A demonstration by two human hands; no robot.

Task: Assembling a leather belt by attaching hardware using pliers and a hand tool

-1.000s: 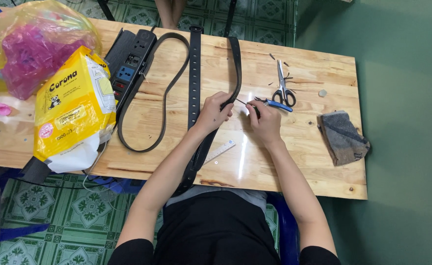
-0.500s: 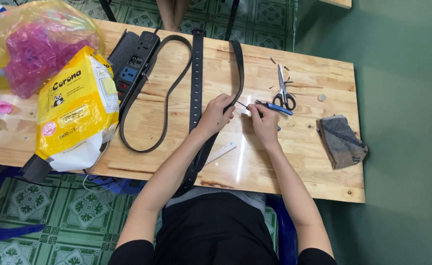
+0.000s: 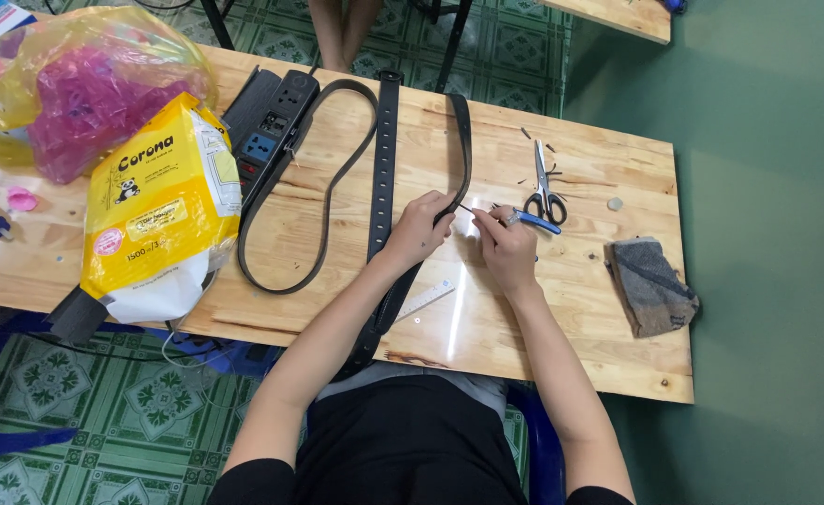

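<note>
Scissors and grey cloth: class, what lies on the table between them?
In the head view, one small round coin-like disc lies between the scissors and the grey cloth; the rest is bare wooden table.

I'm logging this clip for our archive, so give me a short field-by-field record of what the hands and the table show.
surface: wooden table
left hand: pinches the black belt at its edge
right hand: holds a thin blue-handled tool, its tip toward the belt
near right hand: scissors, clear ruler
right end: folded grey cloth
left side: yellow package, black power strip, bag with pink contents
</note>
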